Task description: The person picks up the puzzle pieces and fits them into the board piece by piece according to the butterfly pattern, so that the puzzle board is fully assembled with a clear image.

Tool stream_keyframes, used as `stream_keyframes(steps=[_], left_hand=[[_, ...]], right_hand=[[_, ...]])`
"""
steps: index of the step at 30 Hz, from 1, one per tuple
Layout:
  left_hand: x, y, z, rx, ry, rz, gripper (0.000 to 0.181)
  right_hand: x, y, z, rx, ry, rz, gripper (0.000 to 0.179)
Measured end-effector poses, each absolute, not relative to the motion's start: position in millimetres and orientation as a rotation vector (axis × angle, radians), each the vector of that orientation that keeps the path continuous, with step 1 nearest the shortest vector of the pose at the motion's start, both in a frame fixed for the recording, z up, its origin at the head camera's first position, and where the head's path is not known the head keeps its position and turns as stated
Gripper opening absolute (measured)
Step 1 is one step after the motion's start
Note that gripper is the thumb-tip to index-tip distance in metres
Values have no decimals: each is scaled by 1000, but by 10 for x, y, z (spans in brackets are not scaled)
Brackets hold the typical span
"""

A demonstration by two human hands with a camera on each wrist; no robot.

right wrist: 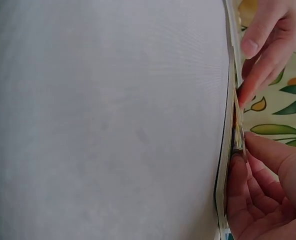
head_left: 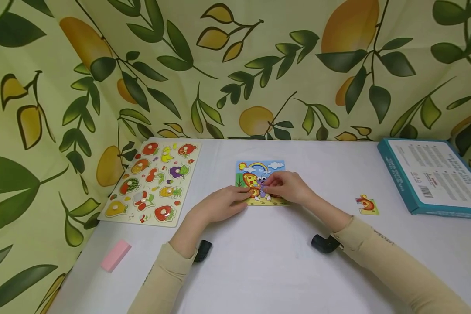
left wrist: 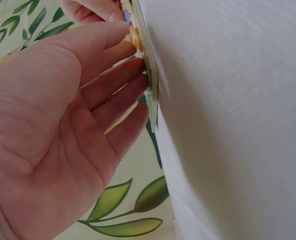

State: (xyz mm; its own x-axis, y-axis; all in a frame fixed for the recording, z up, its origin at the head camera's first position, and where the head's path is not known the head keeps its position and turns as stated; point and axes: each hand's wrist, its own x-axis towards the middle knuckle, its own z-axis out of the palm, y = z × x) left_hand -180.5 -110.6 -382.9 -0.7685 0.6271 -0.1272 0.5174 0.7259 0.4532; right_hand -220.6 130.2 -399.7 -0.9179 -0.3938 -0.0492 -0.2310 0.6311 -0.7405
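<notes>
A small jigsaw puzzle (head_left: 246, 201) with a butterfly, a rainbow and a sun lies on the table in the head view. My left hand (head_left: 224, 204) rests at its left edge, fingers extended over the lower left of the picture. From the right side, my right hand (head_left: 289, 187) reaches over the butterfly's middle. Between its thumb and fingers it pinches a puzzle piece (right wrist: 244, 145), seen edge-on and tilted against the board in the right wrist view. Another puzzle piece (head_left: 367, 206), with an orange swirl, lies loose farther right.
At the left lies a fruit peg puzzle board (head_left: 149, 183), with a pink block (head_left: 116, 255) in front of it. A teal-edged box (head_left: 435, 174) sits at the right. Black wrist mounts (head_left: 324, 243) hang under both forearms. A leaf-print curtain (head_left: 255, 65) borders the table.
</notes>
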Motion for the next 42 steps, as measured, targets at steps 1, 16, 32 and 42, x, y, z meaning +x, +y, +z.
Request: stream_keyframes(steps=[1,16,32,42], left_hand=[[-1804,-1104,-3829,909,2660,569,44],[-1797,-1092,-3836,957,2671,499,42],[-1810,-1094,-3857,940,2681,502,40],[-1802,-1095,-3844,960,2684,510,39]], right_hand=[[-2204,1301,-3998,-521,2652,-1152,15],[-2192,1289,-4022,-577,2706,-1105,13],[-2225,1313,-4041,-536,2680,-1137,15],[-2246,1300,-4020,-498,2667,-1106,15]])
